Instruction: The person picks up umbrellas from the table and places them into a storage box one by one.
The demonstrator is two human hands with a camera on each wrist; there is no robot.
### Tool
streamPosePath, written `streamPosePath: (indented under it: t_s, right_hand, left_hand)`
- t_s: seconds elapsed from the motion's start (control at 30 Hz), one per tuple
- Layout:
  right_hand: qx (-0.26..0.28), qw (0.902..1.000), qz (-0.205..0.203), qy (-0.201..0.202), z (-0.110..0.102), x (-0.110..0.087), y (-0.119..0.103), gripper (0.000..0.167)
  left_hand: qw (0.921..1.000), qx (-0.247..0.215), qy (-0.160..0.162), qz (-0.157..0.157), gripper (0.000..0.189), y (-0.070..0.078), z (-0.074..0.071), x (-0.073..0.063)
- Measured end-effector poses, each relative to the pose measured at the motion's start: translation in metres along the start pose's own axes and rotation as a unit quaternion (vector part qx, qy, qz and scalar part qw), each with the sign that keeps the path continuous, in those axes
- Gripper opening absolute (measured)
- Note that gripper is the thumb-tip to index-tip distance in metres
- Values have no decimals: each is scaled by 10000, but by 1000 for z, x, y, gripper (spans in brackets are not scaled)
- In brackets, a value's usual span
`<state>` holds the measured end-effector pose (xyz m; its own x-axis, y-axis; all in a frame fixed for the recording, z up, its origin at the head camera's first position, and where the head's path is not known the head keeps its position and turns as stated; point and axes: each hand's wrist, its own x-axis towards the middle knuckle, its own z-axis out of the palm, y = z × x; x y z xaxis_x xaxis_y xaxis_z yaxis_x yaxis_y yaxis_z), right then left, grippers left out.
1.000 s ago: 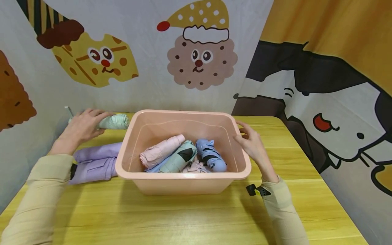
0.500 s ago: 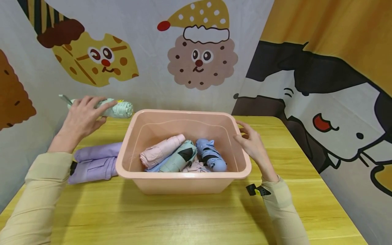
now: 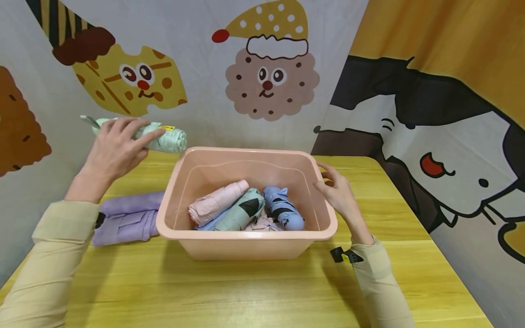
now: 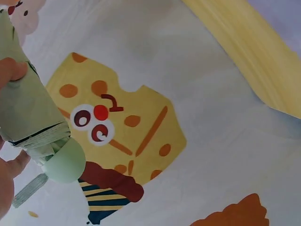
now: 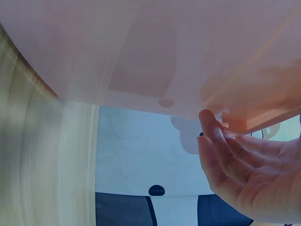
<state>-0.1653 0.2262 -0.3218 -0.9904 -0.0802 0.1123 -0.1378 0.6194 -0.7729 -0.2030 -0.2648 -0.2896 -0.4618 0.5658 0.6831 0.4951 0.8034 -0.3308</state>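
Note:
My left hand grips a pale green folded umbrella above the table, left of the pink plastic tub. In the left wrist view the umbrella shows its rounded handle end and a wrist strap. My right hand holds the tub's right rim, fingers bent at its outer side; the right wrist view shows the hand under the rim. Inside the tub lie a pink folded umbrella, a grey-green one and a blue one with black marks. More folded fabric lies partly hidden beneath them.
Two purple folded umbrellas lie on the wooden table, against the tub's left side. A printed cloth with cartoon figures hangs behind and beside the table.
My left hand has lifted the pale green umbrella off the table and moved it slightly right, toward the tub's back left corner. My right hand has stayed on the rim.

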Motion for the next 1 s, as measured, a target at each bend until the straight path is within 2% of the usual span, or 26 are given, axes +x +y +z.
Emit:
streamPosePath:
  t_s: [0.2, 0.33, 0.57, 0.77, 1.0]
  right_hand:
    - [-8, 10000, 9, 0, 0, 0, 0, 55]
    - [42, 10000, -18, -2, -1, 0, -1, 55]
    - [122, 9999, -75, -23, -3, -1, -2, 55]
    - [136, 9999, -66, -29, -3, -2, -3, 55]
    - [150, 9999, -67, -41, -3, -1, -2, 55]
  left_hand:
    - [9997, -103, 200, 73, 49, 7, -7, 10]
    - [9984, -96, 399, 386, 52, 14, -12, 20]
    - [9943, 94, 365, 997, 54, 28, -18, 40]
    - [9865, -14, 597, 1526, 60, 45, -23, 56]
    - [9735, -144, 775, 2146, 65, 66, -30, 73]
